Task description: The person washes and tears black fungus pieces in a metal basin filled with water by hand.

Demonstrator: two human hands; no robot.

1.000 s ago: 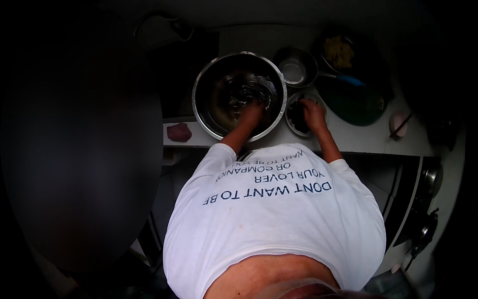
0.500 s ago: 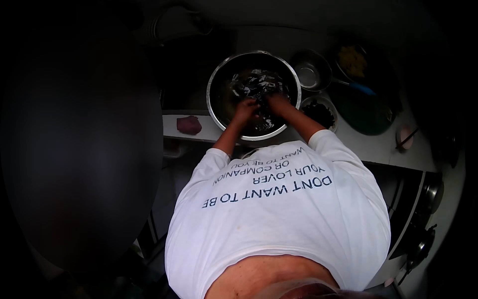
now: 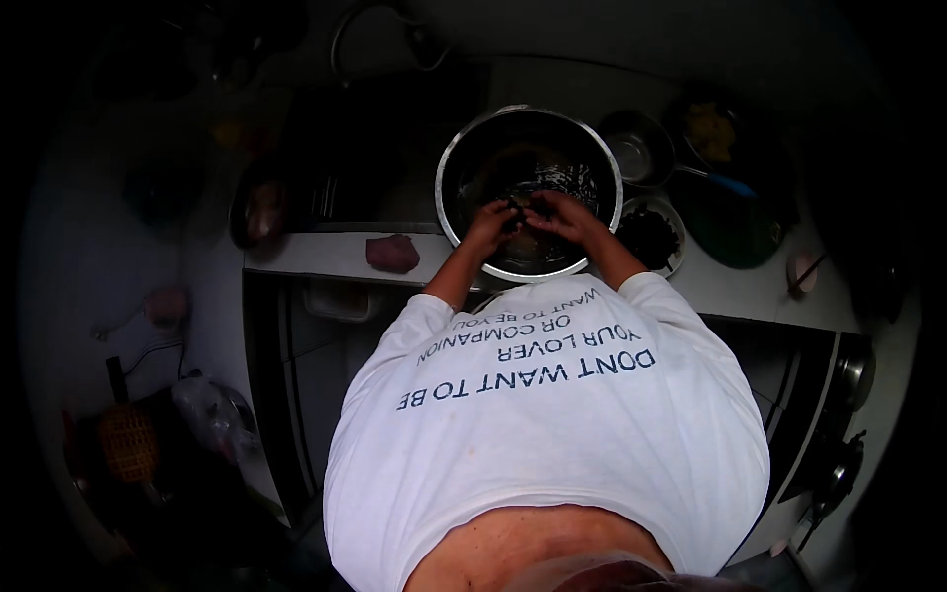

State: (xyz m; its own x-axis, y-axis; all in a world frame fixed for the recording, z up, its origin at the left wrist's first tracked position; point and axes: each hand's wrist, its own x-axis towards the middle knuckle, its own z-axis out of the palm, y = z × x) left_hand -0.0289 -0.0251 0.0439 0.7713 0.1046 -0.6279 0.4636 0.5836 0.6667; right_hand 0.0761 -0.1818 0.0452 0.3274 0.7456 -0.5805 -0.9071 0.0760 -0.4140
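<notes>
A wide metal basin (image 3: 617, 176) holds dark liquid with glints on its surface. Both of my hands are inside its rim, close together near the front. My left hand (image 3: 491, 227) has its fingers curled in toward a small dark clump (image 3: 517, 206). From the other side, my right hand (image 3: 562, 216) bends its fingers against the same clump. The clump's kind is too dark to make out. Just right of the basin, a pale bowl (image 3: 675, 259) contains dark pieces (image 3: 646, 235).
Left of the basin, a reddish-purple lump (image 3: 393, 254) lies on the white counter (image 3: 316, 253). A metal pan (image 3: 636, 148) with a blue handle (image 3: 732, 185) stands behind the bowl. Yellow food (image 3: 710, 131) sits at the back right, near a green round board (image 3: 740, 237).
My hands have drawn together, with the dark clump now between them. The view has shifted, and the large dark blur at the left is gone, uncovering the counter's left end.
</notes>
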